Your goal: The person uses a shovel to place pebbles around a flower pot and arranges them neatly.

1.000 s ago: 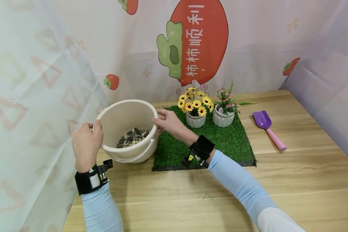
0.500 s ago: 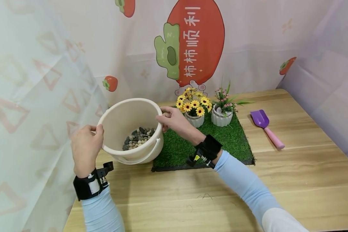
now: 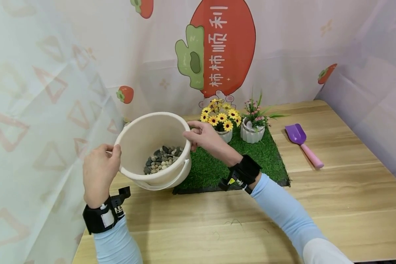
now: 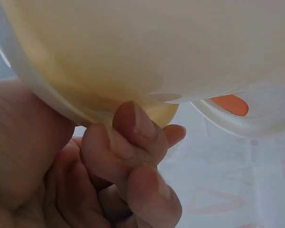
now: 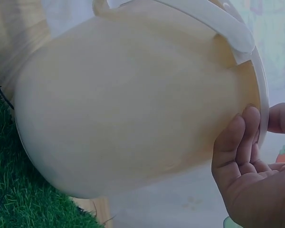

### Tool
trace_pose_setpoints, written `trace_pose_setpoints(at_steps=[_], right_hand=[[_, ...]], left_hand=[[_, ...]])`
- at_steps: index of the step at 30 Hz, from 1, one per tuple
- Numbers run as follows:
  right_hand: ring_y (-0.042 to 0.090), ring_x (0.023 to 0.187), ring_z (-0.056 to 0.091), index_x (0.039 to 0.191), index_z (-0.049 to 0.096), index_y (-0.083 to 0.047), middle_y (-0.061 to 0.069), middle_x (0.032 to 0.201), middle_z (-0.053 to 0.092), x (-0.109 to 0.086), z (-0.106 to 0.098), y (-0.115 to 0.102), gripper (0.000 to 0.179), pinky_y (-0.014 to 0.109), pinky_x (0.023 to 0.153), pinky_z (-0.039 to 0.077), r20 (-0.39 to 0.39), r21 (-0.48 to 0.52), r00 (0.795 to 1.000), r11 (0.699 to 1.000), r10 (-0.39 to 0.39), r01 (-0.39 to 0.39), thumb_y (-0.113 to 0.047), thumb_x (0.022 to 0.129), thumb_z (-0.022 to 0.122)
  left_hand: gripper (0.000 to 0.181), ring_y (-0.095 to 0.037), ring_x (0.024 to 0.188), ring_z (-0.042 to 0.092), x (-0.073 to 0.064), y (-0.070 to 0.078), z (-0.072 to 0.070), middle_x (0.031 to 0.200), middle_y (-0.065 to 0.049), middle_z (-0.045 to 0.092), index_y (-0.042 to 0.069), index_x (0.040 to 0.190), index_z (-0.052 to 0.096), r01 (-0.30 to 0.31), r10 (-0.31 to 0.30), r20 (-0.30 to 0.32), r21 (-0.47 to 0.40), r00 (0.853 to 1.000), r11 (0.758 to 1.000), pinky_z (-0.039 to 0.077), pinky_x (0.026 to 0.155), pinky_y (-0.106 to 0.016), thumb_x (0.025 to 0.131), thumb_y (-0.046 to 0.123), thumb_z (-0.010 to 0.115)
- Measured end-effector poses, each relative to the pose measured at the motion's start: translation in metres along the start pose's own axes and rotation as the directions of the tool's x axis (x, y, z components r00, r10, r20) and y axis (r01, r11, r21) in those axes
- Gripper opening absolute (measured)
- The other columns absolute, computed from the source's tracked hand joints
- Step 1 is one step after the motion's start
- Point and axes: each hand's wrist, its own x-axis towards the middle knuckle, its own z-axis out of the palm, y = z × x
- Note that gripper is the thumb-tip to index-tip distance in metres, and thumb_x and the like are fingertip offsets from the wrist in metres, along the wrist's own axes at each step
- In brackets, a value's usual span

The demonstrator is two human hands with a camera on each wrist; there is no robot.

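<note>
A cream plastic bucket (image 3: 135,139) stands tilted at the left of the table, its handle (image 3: 171,183) hanging down the near side. Grey and tan pebbles (image 3: 161,159) lie inside on its bottom. My left hand (image 3: 100,170) grips the left side of the rim; in the left wrist view its fingers curl under the rim, against the outer wall. On the opposite side my right hand (image 3: 211,143) pinches the rim, thumb over the edge and fingers outside, as the right wrist view shows. The bucket's lower right side overlaps the artificial grass mat (image 3: 204,172).
On the mat stand a white pot with yellow flowers (image 3: 222,119) and a white pot with pink flowers (image 3: 252,132). A purple scoop (image 3: 297,135) with a pink handle lies to the right on the wooden table (image 3: 316,205). A printed curtain hangs behind and at the left.
Both hands have shifted the bucket a little to the right, toward and over the mat's left edge. The pots and the scoop stay in place.
</note>
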Motion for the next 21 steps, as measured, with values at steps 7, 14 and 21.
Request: trace_pose_setpoints(at_steps=[7,14,21], right_hand=[[0.032,0.075,0.061,0.144,0.047,-0.015,0.013,0.086,0.066,-0.015,-0.009,0.001,0.048,0.043,0.078,0.055,0.008,-0.024,1.0,1.0,-0.001,0.001,-0.027,0.099,0.059],[0.024,0.07,0.061,0.142,0.048,-0.015,0.011,0.082,0.064,-0.029,-0.016,0.001,0.045,0.042,0.077,0.055,-0.004,0.006,1.0,1.0,0.021,-0.021,-0.026,0.099,0.058],[0.031,0.069,0.059,0.144,0.046,-0.016,0.01,0.074,0.063,-0.035,-0.016,0.006,0.047,0.032,0.069,0.052,0.012,-0.008,0.999,1.0,0.029,-0.029,-0.026,0.1,0.057]], left_hand=[[0.043,-0.035,0.066,0.064,-0.009,0.008,0.003,0.086,-0.025,0.071,-0.004,0.105,0.069,-0.038,0.038,0.011,0.0,0.999,0.999,0.043,0.056,-0.038,0.1,0.031,0.046],[0.04,-0.033,0.063,0.063,-0.018,0.014,0.007,0.08,-0.023,0.071,-0.005,0.101,0.069,-0.072,0.072,0.013,0.005,0.997,0.997,0.043,0.054,-0.037,0.1,0.03,0.048],[0.04,-0.028,0.059,0.06,-0.024,0.013,0.01,0.081,-0.021,0.072,-0.002,0.104,0.068,-0.035,0.035,0.057,0.011,0.998,0.999,0.04,0.052,-0.033,0.1,0.032,0.046]])
